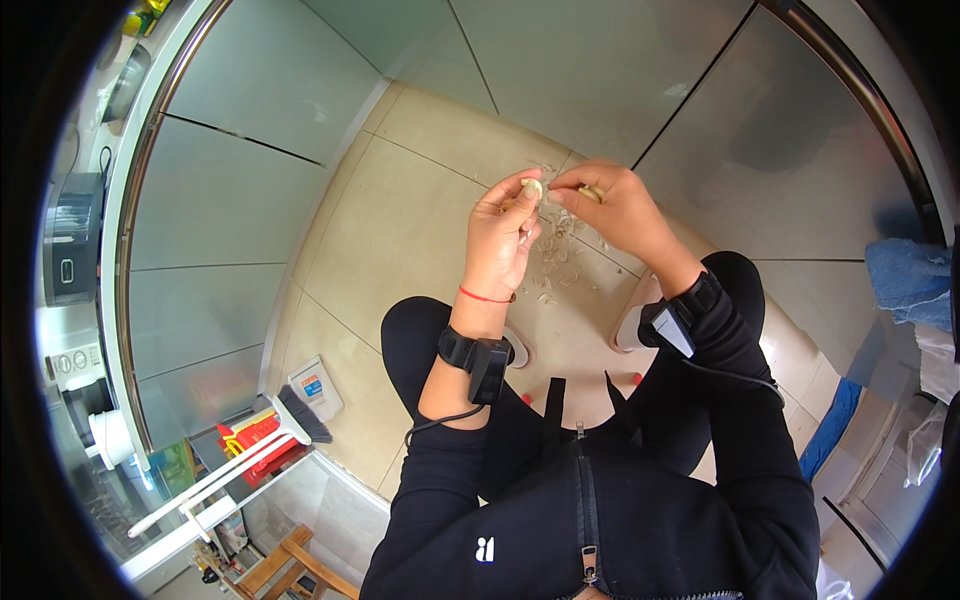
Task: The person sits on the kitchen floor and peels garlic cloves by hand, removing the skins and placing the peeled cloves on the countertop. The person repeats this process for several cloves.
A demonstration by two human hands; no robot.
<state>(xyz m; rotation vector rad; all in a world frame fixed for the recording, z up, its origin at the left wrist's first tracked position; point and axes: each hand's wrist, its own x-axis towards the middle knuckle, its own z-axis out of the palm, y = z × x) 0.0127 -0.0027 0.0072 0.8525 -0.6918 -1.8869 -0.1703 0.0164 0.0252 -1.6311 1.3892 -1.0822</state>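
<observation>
My left hand holds a pale garlic clove upright between thumb and fingertips. Close to its right is my right hand, thumb and forefinger pinched together near the clove; whether they hold a bit of skin I cannot tell. More garlic cloves are tucked in the curled fingers of my right hand. Below both hands, dry garlic skins lie scattered on the tiled floor. The palm side of my left hand is partly hidden.
Glossy cabinet fronts stand to the left and ahead. A broom and a white dustpan are at the lower left, near a wooden stool. A blue towel hangs at the right. My knees flank the skins.
</observation>
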